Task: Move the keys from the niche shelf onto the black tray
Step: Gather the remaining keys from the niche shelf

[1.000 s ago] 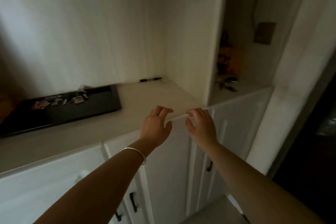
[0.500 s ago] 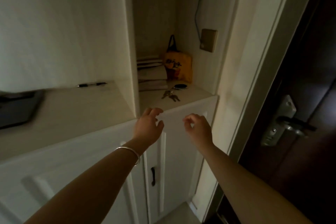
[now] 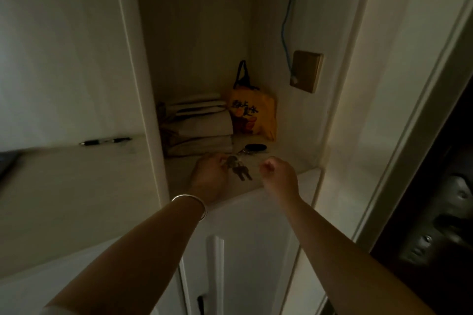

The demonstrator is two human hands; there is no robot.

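Observation:
The keys (image 3: 241,171) lie as a dark bunch on the niche shelf (image 3: 281,158), with a black fob (image 3: 256,147) at their far end. My left hand (image 3: 210,174), a silver bangle on its wrist, rests on the shelf with its fingertips pinched on the near left end of the bunch. The keys still touch the shelf. My right hand (image 3: 279,174) hovers just right of the keys, fingers curled in and holding nothing. Only a dark corner of the black tray (image 3: 5,162) shows at the far left edge.
A yellow bag (image 3: 252,112) and a stack of folded beige bags (image 3: 199,125) fill the back of the niche. A white divider panel (image 3: 143,100) separates it from the left counter, where a pen (image 3: 105,141) lies. A dark door with a metal handle (image 3: 450,222) stands at right.
The view swung right from the tray to the niche. Both hands left the counter edge and moved forward onto the shelf; my left hand reached the keys.

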